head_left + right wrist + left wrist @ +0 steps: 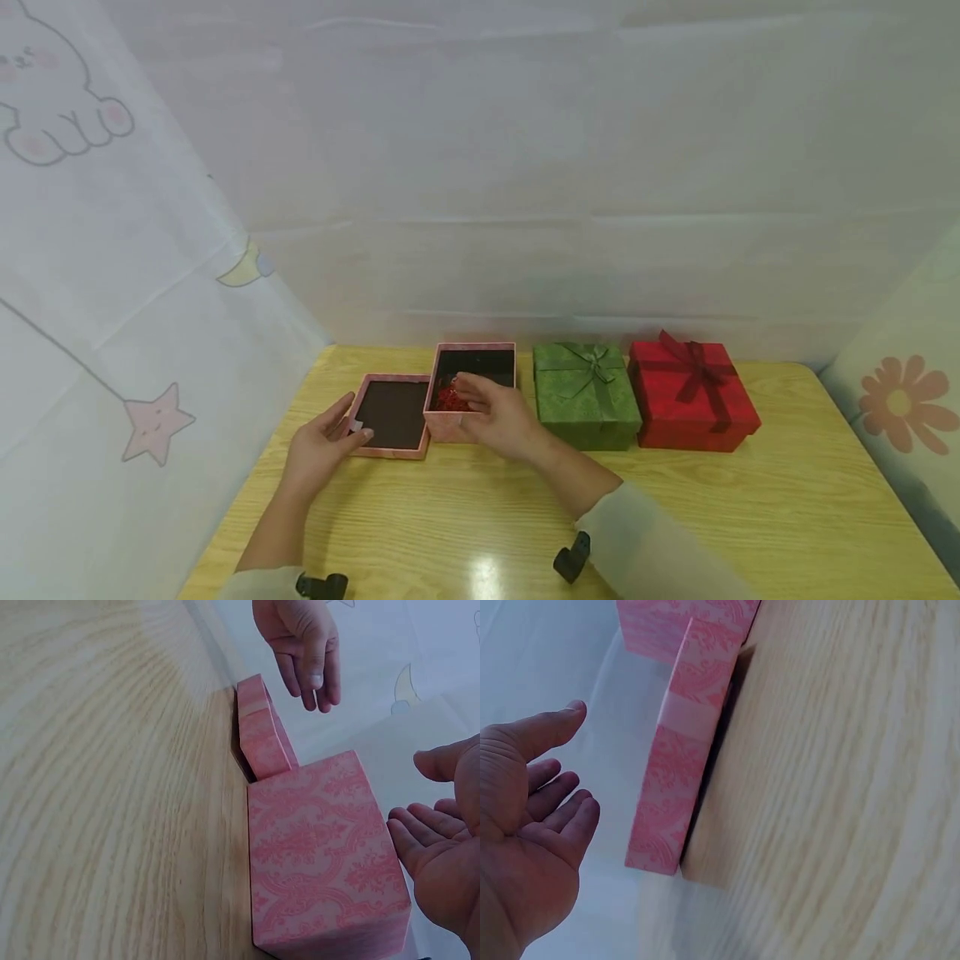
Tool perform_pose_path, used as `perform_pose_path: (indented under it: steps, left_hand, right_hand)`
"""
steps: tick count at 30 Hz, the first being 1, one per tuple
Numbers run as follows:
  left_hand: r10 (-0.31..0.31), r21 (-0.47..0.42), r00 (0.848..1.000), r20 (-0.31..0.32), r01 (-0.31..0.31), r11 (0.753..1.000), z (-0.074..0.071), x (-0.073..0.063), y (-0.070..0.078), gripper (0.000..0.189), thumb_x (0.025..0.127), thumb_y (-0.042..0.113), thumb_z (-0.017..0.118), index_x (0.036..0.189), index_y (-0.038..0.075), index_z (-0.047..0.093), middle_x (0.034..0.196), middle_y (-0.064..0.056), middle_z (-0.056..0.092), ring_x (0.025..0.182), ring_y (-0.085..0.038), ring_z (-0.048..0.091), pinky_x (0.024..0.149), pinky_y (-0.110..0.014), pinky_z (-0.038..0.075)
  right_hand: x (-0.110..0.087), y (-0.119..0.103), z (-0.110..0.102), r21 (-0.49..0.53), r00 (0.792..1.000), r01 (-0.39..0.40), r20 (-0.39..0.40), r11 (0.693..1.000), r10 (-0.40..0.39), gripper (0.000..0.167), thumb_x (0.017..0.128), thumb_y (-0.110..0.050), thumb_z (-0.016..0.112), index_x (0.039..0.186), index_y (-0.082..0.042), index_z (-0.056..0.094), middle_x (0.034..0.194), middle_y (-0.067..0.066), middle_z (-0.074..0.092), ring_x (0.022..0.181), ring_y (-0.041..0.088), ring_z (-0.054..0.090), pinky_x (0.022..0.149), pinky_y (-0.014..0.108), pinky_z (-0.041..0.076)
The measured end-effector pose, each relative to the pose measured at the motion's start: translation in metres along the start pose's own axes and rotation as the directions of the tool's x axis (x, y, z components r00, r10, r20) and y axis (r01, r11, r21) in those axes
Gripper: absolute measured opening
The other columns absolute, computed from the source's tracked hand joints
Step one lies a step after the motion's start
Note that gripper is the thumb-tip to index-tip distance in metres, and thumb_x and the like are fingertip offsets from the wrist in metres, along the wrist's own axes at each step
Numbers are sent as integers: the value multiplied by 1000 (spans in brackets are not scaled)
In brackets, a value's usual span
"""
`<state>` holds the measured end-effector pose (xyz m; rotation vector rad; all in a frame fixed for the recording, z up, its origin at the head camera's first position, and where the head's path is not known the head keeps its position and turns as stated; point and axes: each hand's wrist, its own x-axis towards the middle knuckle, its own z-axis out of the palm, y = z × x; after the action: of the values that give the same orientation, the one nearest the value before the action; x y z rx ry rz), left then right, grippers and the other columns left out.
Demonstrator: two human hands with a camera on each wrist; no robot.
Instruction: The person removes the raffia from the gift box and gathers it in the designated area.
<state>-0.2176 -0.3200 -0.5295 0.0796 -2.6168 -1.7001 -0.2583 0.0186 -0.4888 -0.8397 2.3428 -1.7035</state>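
Observation:
The pink patterned box (447,428) stands without its lid, dark inside, with some red shredded filler (451,398) in its front part. My right hand (502,418) is over its front right edge, fingers loosely bent and thumb apart; the right wrist view shows nothing held. To the left, the pink lid (392,417) lies upturned, its dark inside facing up. Above the lid's left edge hovers my left hand (318,450), thumb spread from relaxed fingers. In the left wrist view that palm (536,847) is bare, with a gap to the lid's side.
A green gift box (588,408) with a ribbon bow stands right of the pink box. Against its right side is a red gift box (693,404), also bowed. White cloth (480,167) hangs behind the wooden table (465,517), with printed cloth at both sides.

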Motion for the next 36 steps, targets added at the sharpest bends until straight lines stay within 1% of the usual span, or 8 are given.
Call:
perform_pose_path:
  steps: [6, 12, 18, 21, 25, 29, 32, 36]
  left_hand:
    - [16, -23, 1000, 10, -15, 1000, 10, 2, 12, 83, 89, 43, 84, 160, 32, 42, 167, -2, 33, 148, -37, 38, 94, -21, 53]
    - [123, -75, 992, 38, -120, 990, 22, 6, 17, 80, 93, 36, 81, 161, 22, 42, 166, -2, 35, 148, -41, 38, 105, -29, 47]
    - [157, -86, 986, 57, -152, 985, 35, 8, 23, 76, 95, 37, 78, 161, 26, 42, 169, -1, 27, 148, -48, 34, 105, -41, 49]
    - [196, -88, 977, 79, -189, 978, 42, 11, 26, 77, 98, 35, 75, 163, 21, 37, 170, -4, 26, 149, -51, 30, 110, -50, 44]
    - [233, -83, 967, 103, -225, 971, 52, 15, 30, 78, 99, 33, 74, 164, 19, 33, 170, -6, 26, 150, -50, 27, 114, -59, 36]
    - [214, -61, 969, 122, -208, 976, 60, 20, 34, 80, 98, 39, 74, 164, 26, 31, 170, -8, 26, 150, -48, 29, 114, -60, 36]
    - [172, -40, 976, 131, -168, 985, 63, 22, 36, 80, 96, 45, 74, 163, 34, 32, 169, -8, 27, 149, -47, 32, 112, -58, 39]
    - [167, -29, 975, 148, -164, 986, 67, 28, 39, 81, 95, 48, 75, 163, 36, 32, 169, -3, 27, 150, -43, 33, 113, -56, 40]
  right_hand:
    - [6, 3, -6, -28, 1000, 1, -10, 1000, -2, 52, 97, -3, 70, 147, 0, 54, 139, 20, 63, 127, 36, 63, 104, 46, 52]
    - [13, 8, -13, -146, 1000, -2, -6, 989, 1, 47, 96, -5, 73, 141, -1, 59, 132, 18, 67, 120, 34, 67, 99, 44, 55]
    - [25, 8, -21, -232, 999, 22, 31, 973, -15, 51, 95, -7, 75, 143, -3, 58, 134, 18, 66, 121, 35, 65, 100, 48, 54]
    - [30, 11, -25, -266, 998, 29, 61, 964, -13, 54, 94, -10, 78, 144, -4, 58, 134, 17, 66, 120, 36, 65, 99, 51, 54]
    - [35, 14, -31, -344, 994, 36, 106, 938, 1, 61, 92, -19, 81, 147, -8, 57, 140, 14, 64, 126, 35, 61, 104, 51, 51]
    - [41, 15, -36, -401, 990, 30, 137, 915, 28, 68, 91, -25, 82, 152, -13, 53, 147, 11, 59, 135, 33, 56, 109, 49, 47]
    - [45, 14, -38, -417, 986, 23, 160, 909, 48, 72, 91, -25, 82, 154, -16, 50, 147, 12, 59, 135, 34, 55, 108, 49, 48]
    - [52, 14, -39, -472, 978, 32, 197, 881, 70, 75, 91, -25, 82, 157, -17, 47, 145, 11, 60, 133, 33, 57, 106, 48, 49]
